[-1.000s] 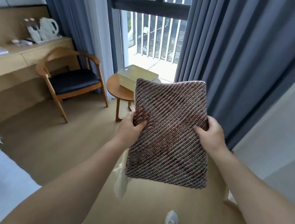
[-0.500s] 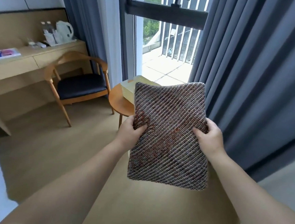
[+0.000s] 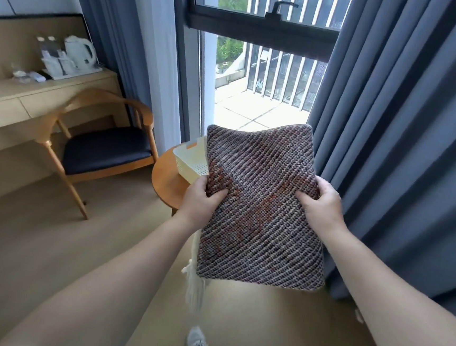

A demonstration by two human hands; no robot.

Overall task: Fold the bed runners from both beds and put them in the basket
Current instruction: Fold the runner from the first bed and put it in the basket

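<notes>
A folded bed runner, woven in brown and grey diagonal stripes with orange flecks, hangs in front of me as a thick rectangle. My left hand grips its left edge and my right hand grips its right edge. White tassels dangle from its lower left corner. Behind the runner's left edge, a pale yellow perforated basket stands on a small round wooden table; the runner hides most of the basket.
A wooden armchair with a dark seat stands left of the table, before a long desk carrying a kettle and bottles. Grey curtains hang on the right beside the window. My shoe shows on the wooden floor below.
I have walked closer to the round table and basket, carrying the folded runner in both hands. The white bed at the lower left has left the view.
</notes>
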